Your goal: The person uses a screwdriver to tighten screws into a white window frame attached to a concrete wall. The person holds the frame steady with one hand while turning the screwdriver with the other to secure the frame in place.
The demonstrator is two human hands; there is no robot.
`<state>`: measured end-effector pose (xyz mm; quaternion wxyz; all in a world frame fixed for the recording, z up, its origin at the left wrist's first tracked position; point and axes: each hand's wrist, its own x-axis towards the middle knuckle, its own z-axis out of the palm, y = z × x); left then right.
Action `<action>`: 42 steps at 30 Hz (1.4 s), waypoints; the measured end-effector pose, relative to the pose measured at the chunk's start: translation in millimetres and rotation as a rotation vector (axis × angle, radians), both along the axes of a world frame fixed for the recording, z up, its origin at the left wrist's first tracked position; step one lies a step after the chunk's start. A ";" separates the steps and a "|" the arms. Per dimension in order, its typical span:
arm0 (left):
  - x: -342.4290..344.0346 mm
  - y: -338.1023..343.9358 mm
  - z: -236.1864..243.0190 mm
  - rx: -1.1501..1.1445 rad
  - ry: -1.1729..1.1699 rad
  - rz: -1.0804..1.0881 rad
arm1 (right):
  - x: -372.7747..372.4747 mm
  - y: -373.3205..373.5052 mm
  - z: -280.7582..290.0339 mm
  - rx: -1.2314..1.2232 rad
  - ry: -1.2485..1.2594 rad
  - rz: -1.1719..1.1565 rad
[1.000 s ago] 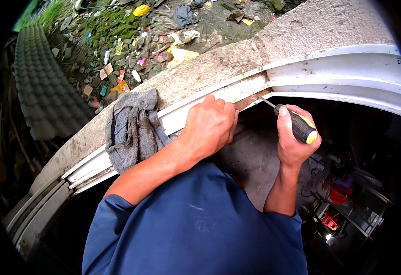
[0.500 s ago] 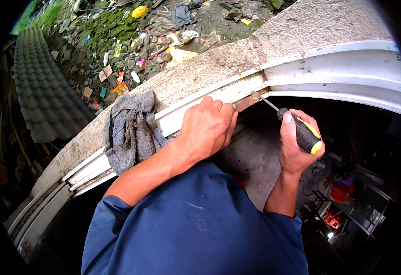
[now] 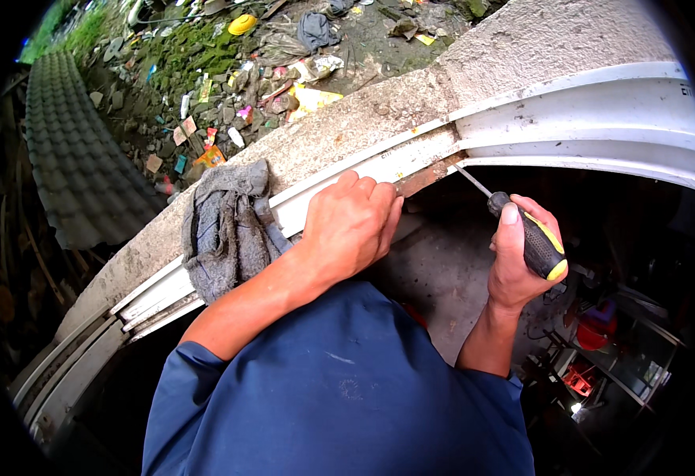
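Observation:
My left hand (image 3: 350, 222) is closed over the edge of the white window track (image 3: 292, 210), beside a rusty brown stretch (image 3: 424, 178) along its lower side. A dirty grey cloth (image 3: 224, 230) drapes over the track just left of that hand. My right hand (image 3: 514, 254) grips a screwdriver (image 3: 539, 244) with a black and yellow handle. The screwdriver's thin shaft points up-left, its tip at the rusty stretch near a join in the track.
A rough concrete ledge (image 3: 506, 63) runs above the track. Beyond lie littered, mossy ground (image 3: 204, 95) and a dark tiled roof (image 3: 77, 159). Below right, inside, are a grey floor (image 3: 446, 293), a red bucket (image 3: 596, 332) and a metal rack (image 3: 645, 357).
My right hand and the screwdriver handle have shifted a little right and down, the tip staying near the join. My left hand has slid slightly left along the track.

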<state>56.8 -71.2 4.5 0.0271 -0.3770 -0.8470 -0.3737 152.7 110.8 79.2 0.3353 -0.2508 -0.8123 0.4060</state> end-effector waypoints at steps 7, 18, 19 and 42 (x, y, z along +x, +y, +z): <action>-2.5 -16.0 13.5 -0.015 -0.028 0.055 | 2.1 1.7 -5.0 -0.025 -0.009 -0.018; -42.7 -76.4 39.5 -0.087 0.021 0.279 | 0.4 6.3 -17.4 -0.030 0.000 -0.003; -51.1 -83.0 35.9 -0.127 0.029 0.327 | 0.9 6.9 -18.4 -0.028 0.005 -0.001; -14.9 -24.9 37.0 -0.164 -0.101 0.078 | 0.2 5.8 -28.6 0.082 0.102 0.186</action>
